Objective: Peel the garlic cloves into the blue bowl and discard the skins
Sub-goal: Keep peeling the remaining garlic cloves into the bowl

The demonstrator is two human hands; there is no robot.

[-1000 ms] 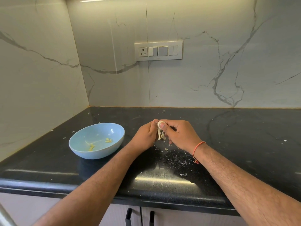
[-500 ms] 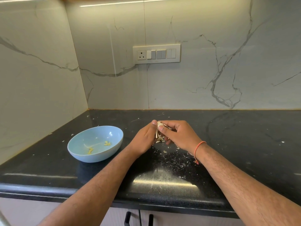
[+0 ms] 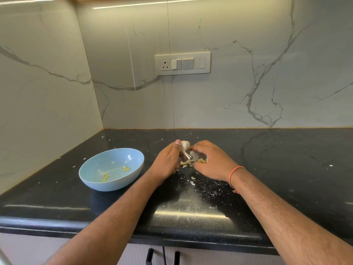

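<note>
My left hand (image 3: pixel 167 161) grips a white garlic bulb (image 3: pixel 185 145) just above the black counter (image 3: pixel 286 159), its thumb up against the bulb. My right hand (image 3: pixel 209 160) is beside it, fingers curled, pinching a piece of papery skin (image 3: pixel 193 154) that hangs off the bulb. Pale skins and bits (image 3: pixel 186 163) lie under both hands. The blue bowl (image 3: pixel 91 172) sits to the left of my left hand and holds a few small yellowish peeled pieces (image 3: pixel 125 168).
Small flakes of skin (image 3: pixel 193 182) are scattered on the counter in front of my hands. A marble wall closes the left and back sides, with a switch panel (image 3: pixel 182 63) on the back wall. The counter's front edge (image 3: pixel 133 232) runs above cabinet doors with dark handles.
My right hand has pulled away to the right of the bulb, drawing skin off it. More loose pieces lie under my hands. The view shifted down a little.
</note>
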